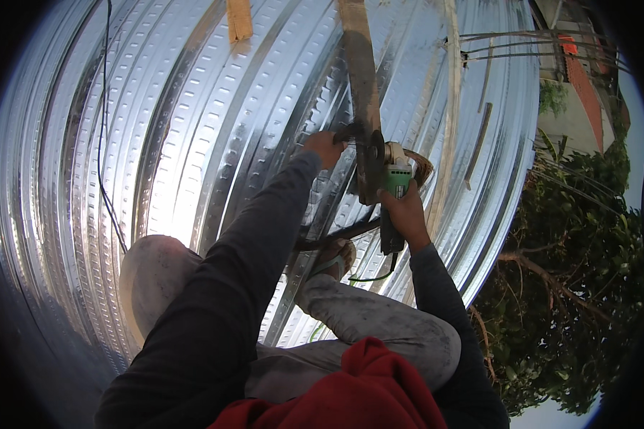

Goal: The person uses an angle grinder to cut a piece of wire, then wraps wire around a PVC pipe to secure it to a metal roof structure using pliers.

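Observation:
My right hand [406,211] grips a green and black angle grinder [397,182], whose dark disc area [376,154] is against or just beside a long, worn wooden board [358,64] lying across ribbed metal sheeting. To the left of the board, my left hand [325,149] is closed on a small dark piece [348,132] that I cannot make out clearly. A dark bar [336,237] crosses below the board, and the grinder's cord loops down beside my sandalled foot [333,261].
Shiny ribbed metal sheeting [200,143] surrounds me, with a black cable [104,186], a short wood block [240,18] and thin strips [479,143]. Wires, a red roof [583,93] and trees [565,300] lie beyond the right edge.

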The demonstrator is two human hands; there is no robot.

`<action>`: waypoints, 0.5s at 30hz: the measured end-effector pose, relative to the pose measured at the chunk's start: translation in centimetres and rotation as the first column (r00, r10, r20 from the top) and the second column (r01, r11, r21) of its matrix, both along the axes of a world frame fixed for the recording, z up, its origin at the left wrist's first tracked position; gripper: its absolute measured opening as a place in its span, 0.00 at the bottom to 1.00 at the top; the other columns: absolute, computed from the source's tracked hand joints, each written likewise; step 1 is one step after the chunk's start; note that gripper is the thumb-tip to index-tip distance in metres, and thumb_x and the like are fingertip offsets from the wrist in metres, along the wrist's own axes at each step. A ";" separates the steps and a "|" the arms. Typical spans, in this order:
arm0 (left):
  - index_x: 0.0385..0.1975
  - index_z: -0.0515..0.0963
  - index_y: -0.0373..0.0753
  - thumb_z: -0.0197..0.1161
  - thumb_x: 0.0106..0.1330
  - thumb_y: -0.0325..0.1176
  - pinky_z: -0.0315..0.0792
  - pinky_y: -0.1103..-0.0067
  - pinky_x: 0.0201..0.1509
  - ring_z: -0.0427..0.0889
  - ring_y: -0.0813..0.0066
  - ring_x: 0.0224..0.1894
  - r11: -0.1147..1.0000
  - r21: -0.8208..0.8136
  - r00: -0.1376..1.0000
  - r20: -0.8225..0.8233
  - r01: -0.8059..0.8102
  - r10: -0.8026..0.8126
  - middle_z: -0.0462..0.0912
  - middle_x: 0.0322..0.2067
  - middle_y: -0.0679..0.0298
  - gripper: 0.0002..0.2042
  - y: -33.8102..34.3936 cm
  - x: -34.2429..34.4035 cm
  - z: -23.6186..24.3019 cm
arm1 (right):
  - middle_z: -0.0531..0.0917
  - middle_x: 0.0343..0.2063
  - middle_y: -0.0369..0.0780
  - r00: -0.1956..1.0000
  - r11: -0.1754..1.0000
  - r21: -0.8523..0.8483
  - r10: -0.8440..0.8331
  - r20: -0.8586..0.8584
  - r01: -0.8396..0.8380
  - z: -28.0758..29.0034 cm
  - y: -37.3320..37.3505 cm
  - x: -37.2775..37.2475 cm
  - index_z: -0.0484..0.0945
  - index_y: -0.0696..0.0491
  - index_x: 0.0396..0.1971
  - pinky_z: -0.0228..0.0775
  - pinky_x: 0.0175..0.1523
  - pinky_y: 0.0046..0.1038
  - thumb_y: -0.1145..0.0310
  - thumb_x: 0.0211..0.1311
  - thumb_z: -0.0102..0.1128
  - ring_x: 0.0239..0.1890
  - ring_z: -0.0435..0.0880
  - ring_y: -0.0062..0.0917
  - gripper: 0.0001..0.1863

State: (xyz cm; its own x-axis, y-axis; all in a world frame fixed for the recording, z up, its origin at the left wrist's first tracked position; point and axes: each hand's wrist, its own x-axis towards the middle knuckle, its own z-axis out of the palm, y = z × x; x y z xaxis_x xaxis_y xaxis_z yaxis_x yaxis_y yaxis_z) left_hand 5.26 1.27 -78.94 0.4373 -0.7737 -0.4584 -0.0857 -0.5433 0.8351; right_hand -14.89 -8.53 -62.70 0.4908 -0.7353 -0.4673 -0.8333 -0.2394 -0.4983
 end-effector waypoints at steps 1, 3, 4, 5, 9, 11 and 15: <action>0.41 0.83 0.36 0.63 0.68 0.51 0.76 0.61 0.50 0.86 0.53 0.43 1.000 0.001 1.000 0.020 0.004 -0.004 0.87 0.33 0.52 0.21 0.1 -0.1 0.1 | 0.85 0.38 0.53 1.000 1.000 -0.012 0.013 -0.028 -0.014 -0.2 0.3 0.0 0.70 0.64 0.48 0.78 0.46 0.39 0.55 0.56 0.72 0.40 0.88 0.41 0.32; 0.42 0.83 0.36 0.63 0.68 0.51 0.76 0.60 0.51 0.86 0.52 0.43 1.000 0.007 1.000 -0.013 0.001 0.000 0.86 0.33 0.51 0.21 0.4 0.0 0.2 | 0.85 0.38 0.54 0.996 0.998 -0.036 0.040 -0.086 -0.043 -0.8 0.8 0.1 0.70 0.64 0.48 0.78 0.46 0.39 0.55 0.56 0.72 0.40 0.88 0.43 0.32; 0.42 0.83 0.36 0.62 0.69 0.51 0.76 0.60 0.51 0.86 0.52 0.44 1.000 0.006 0.999 -0.032 0.001 -0.001 0.86 0.33 0.51 0.21 0.3 0.0 0.5 | 0.85 0.38 0.54 0.997 0.998 -0.041 0.037 -0.065 -0.040 -0.9 0.9 0.0 0.70 0.65 0.49 0.78 0.46 0.40 0.55 0.56 0.72 0.40 0.88 0.43 0.32; 0.44 0.83 0.37 0.62 0.69 0.50 0.75 0.59 0.53 0.85 0.50 0.46 1.000 0.014 1.000 -0.016 0.021 -0.021 0.86 0.36 0.49 0.20 0.1 -0.1 0.9 | 0.85 0.38 0.55 0.998 0.998 -0.046 0.035 -0.045 -0.037 -0.9 1.0 -0.1 0.69 0.65 0.49 0.78 0.46 0.40 0.55 0.56 0.72 0.40 0.88 0.44 0.33; 0.44 0.82 0.36 0.61 0.70 0.50 0.75 0.58 0.53 0.84 0.46 0.48 0.998 0.039 0.998 0.004 0.057 -0.057 0.86 0.39 0.46 0.21 -0.2 -0.3 0.9 | 0.84 0.38 0.56 0.999 0.999 0.009 0.038 -0.018 -0.038 -0.9 0.7 0.6 0.68 0.66 0.50 0.78 0.46 0.40 0.55 0.56 0.71 0.40 0.87 0.45 0.33; 0.43 0.82 0.34 0.62 0.69 0.50 0.75 0.59 0.53 0.85 0.46 0.47 0.998 0.038 0.999 0.020 0.044 -0.045 0.86 0.38 0.46 0.22 -0.5 -0.2 0.3 | 0.84 0.38 0.56 0.997 0.997 -0.048 0.057 -0.050 -0.059 -1.2 0.7 0.3 0.68 0.66 0.50 0.78 0.46 0.41 0.55 0.57 0.71 0.41 0.87 0.45 0.33; 0.44 0.82 0.34 0.62 0.69 0.51 0.76 0.59 0.54 0.84 0.46 0.48 0.999 0.033 0.999 0.047 0.010 -0.011 0.86 0.40 0.45 0.22 -0.4 -0.4 -0.8 | 0.84 0.40 0.57 0.999 1.000 -0.007 0.030 -0.025 -0.030 -1.5 0.5 0.7 0.68 0.66 0.50 0.77 0.47 0.42 0.55 0.57 0.71 0.42 0.87 0.47 0.34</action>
State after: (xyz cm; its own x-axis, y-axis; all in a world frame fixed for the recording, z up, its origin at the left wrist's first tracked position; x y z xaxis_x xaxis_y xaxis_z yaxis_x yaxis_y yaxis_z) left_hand 4.90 0.83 -79.71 0.4511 -0.7632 -0.4626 -0.1307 -0.5692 0.8117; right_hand -14.18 -8.07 -64.18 0.5010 -0.7240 -0.4742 -0.8378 -0.2683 -0.4756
